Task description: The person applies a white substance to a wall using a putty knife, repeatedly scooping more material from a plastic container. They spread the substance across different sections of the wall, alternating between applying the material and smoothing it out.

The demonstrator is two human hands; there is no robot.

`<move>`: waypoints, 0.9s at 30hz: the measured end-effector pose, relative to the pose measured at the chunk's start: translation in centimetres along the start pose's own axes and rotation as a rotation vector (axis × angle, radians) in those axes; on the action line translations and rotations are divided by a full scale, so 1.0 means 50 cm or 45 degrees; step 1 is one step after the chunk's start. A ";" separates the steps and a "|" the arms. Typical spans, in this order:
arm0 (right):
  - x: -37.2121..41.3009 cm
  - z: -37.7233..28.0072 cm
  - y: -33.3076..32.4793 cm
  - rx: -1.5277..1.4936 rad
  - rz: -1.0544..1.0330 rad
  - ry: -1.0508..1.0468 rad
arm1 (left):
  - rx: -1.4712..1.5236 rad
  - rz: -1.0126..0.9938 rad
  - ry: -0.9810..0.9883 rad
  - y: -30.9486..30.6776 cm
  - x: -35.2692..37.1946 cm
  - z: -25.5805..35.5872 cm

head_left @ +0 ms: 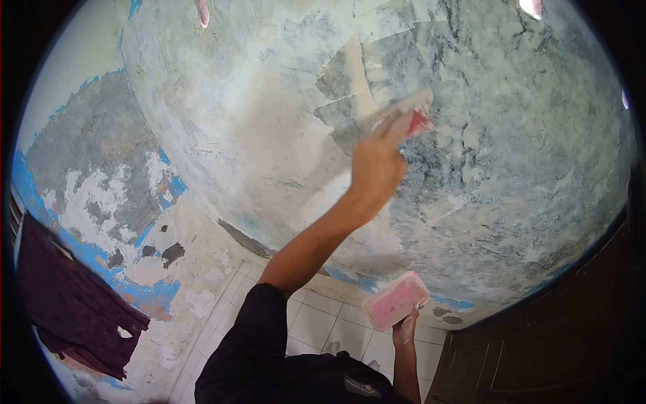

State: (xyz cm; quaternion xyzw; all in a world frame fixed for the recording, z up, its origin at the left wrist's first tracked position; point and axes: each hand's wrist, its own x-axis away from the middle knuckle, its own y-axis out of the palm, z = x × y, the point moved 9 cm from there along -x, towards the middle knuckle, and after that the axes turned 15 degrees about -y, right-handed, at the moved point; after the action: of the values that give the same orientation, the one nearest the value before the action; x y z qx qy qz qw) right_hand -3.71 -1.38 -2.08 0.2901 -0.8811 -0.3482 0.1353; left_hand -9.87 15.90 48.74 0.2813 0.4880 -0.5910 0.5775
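My left hand [380, 161] is raised against the patchy wall [282, 128], closed on a scraper [417, 122] with a pale, wide blade and a red part. The blade is blurred and lies at or very near the wall surface. Beside it, a smooth cream streak of filler [358, 77] crosses grey patches. Lower down, my right hand [404, 328] holds a shallow rectangular tray [368, 306] by its lower right edge. Pink and whitish material lies inside the tray, and white smears mark the fingers.
A dark maroon cloth [74, 303] hangs at the lower left, by a side wall with peeling blue paint [145, 293]. A dark brown door [484, 363] stands at the lower right. White floor tiles [313, 326] show below.
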 end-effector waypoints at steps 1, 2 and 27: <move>-0.001 -0.006 0.001 0.005 0.009 -0.002 | 0.013 0.080 0.034 -0.026 -0.025 -0.008; -0.001 -0.008 0.002 0.011 0.003 0.013 | 0.024 0.159 0.068 -0.052 -0.043 -0.009; 0.006 0.005 -0.008 -0.044 0.067 0.072 | -0.057 0.127 0.068 -0.069 -0.105 -0.046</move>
State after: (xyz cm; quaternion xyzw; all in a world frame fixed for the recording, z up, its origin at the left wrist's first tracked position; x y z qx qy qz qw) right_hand -3.88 -1.69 -2.53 0.2744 -0.8781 -0.3512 0.1742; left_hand -12.80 19.59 53.47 0.3080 0.5017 -0.5427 0.5990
